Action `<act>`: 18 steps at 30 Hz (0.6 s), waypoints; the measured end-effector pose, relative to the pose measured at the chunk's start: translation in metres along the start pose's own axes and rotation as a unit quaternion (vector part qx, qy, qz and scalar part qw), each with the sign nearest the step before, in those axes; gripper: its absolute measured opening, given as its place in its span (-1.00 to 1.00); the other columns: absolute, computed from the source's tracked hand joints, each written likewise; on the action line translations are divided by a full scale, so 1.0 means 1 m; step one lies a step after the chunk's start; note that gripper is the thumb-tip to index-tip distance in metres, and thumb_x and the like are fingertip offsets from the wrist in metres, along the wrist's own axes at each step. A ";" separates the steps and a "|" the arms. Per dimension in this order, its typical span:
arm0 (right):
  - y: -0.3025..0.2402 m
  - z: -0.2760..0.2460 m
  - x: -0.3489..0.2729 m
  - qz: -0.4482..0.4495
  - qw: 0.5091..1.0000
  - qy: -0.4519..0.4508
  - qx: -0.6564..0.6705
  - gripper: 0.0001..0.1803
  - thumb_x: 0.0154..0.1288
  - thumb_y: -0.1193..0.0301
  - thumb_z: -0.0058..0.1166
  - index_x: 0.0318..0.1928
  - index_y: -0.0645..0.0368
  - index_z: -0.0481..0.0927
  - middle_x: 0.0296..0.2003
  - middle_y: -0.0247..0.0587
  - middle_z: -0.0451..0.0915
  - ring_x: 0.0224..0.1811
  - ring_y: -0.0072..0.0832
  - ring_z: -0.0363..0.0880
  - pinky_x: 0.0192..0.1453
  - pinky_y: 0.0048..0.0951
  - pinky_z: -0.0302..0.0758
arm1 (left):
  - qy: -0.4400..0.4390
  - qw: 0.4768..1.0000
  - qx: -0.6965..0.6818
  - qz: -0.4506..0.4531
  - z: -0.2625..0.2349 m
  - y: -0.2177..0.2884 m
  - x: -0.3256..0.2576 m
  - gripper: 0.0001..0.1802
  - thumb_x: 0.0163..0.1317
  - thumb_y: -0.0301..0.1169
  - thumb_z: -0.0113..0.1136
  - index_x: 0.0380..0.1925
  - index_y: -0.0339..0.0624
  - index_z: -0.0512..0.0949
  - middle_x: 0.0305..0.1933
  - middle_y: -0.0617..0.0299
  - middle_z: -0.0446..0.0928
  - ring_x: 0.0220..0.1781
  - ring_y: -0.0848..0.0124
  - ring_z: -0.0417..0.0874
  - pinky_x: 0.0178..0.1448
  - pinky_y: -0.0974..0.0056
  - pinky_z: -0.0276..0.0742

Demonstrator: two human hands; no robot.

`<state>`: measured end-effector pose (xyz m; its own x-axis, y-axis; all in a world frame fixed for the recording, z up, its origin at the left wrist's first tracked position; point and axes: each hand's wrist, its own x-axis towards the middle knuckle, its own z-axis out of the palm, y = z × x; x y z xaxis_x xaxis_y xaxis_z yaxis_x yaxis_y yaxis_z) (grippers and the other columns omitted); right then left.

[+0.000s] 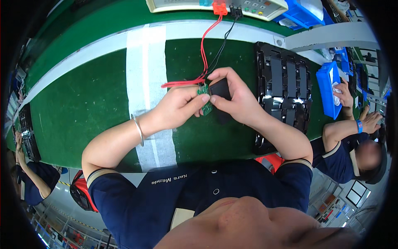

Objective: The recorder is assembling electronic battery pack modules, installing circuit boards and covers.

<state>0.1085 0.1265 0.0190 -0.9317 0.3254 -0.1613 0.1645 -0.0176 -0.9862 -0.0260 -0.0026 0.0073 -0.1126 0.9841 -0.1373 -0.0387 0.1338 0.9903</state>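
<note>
Over the middle of the green bench, my left hand pinches a small green circuit board between thumb and fingers. My right hand is wrapped round a flat black rectangular block, its thumb close to the board. The block's near edge meets or almost meets the board; whether they are joined I cannot tell. Red leads and black leads run down from the instrument to the board's upper end. A red strip of lead lies just above my left knuckles.
A beige bench instrument with coloured sockets stands at the far edge. On the right lies a black moulded tray with dark flat pieces in it. Beyond is a blue bin with a co-worker's hand at it. A white strip crosses the bench.
</note>
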 end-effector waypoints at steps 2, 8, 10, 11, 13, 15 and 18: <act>-0.001 -0.003 0.001 0.015 1.000 -0.018 0.007 -0.55 0.00 0.67 -0.03 -0.05 0.18 0.23 -0.28 -0.33 0.32 -0.19 -0.64 0.31 -0.05 -0.60 0.25 | -0.009 1.000 0.016 0.002 -0.001 0.004 -0.001 -0.69 0.26 -0.29 -0.07 -0.57 -0.27 0.42 -0.61 0.26 0.46 -0.56 0.57 0.50 -0.48 0.45 0.40; -0.006 0.000 -0.002 0.036 0.999 -0.034 0.010 -0.51 0.00 0.69 -0.01 -0.02 0.15 0.21 -0.28 -0.32 0.31 -0.21 -0.65 0.30 -0.10 -0.59 0.27 | -0.001 0.979 0.192 0.063 -0.004 0.004 -0.008 -0.76 0.15 -0.35 0.04 -0.60 -0.27 0.38 -0.61 0.11 0.35 -0.53 0.17 0.42 -0.45 0.21 0.31; -0.005 -0.002 -0.003 0.047 0.998 -0.048 0.016 -0.48 0.00 0.70 0.00 0.00 0.13 0.19 -0.28 -0.32 0.31 -0.22 -0.65 0.31 -0.13 -0.59 0.28 | -0.007 0.976 0.201 0.087 -0.004 0.006 -0.007 -0.75 0.15 -0.35 0.04 -0.61 -0.28 0.38 -0.58 0.09 0.35 -0.52 0.17 0.41 -0.43 0.21 0.30; -0.009 -0.003 -0.003 0.055 0.997 -0.050 0.015 -0.48 0.00 0.70 0.00 0.00 0.12 0.19 -0.27 -0.32 0.31 -0.22 -0.65 0.31 -0.14 -0.60 0.28 | -0.010 0.974 0.205 0.099 -0.004 0.007 -0.006 -0.75 0.15 -0.35 0.04 -0.61 -0.28 0.38 -0.57 0.09 0.35 -0.51 0.17 0.40 -0.42 0.20 0.30; -0.009 -0.003 -0.004 0.058 0.997 -0.055 0.018 -0.48 0.01 0.69 0.01 0.00 0.12 0.19 -0.27 -0.31 0.31 -0.23 -0.64 0.32 -0.15 -0.59 0.30 | -0.016 0.977 0.199 0.070 -0.002 0.005 -0.010 -0.75 0.15 -0.35 0.03 -0.60 -0.28 0.38 -0.56 0.09 0.35 -0.49 0.18 0.41 -0.41 0.21 0.31; -0.011 -0.003 -0.005 0.081 0.995 -0.058 0.017 -0.50 0.02 0.67 0.01 -0.01 0.13 0.19 -0.28 -0.31 0.31 -0.24 -0.64 0.33 -0.17 -0.58 0.32 | -0.026 0.978 0.204 0.047 -0.002 0.006 -0.012 -0.75 0.16 -0.34 0.02 -0.59 -0.28 0.39 -0.56 0.10 0.34 -0.49 0.17 0.42 -0.39 0.22 0.33; -0.010 -0.002 -0.009 0.051 0.998 -0.047 0.004 -0.52 0.03 0.64 0.02 -0.02 0.14 0.20 -0.28 -0.31 0.33 -0.25 -0.63 0.35 -0.17 -0.57 0.34 | -0.002 0.986 0.163 0.032 0.002 0.009 -0.014 -0.76 0.21 -0.37 -0.03 -0.54 -0.32 0.41 -0.57 0.13 0.42 -0.51 0.27 0.49 -0.41 0.28 0.38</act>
<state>0.1155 0.1260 0.0303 -0.9368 0.2304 -0.2632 0.2577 -0.0541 -0.9647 -0.0223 -0.0146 0.0184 -0.1001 0.9921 -0.0753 0.2902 0.1015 0.9516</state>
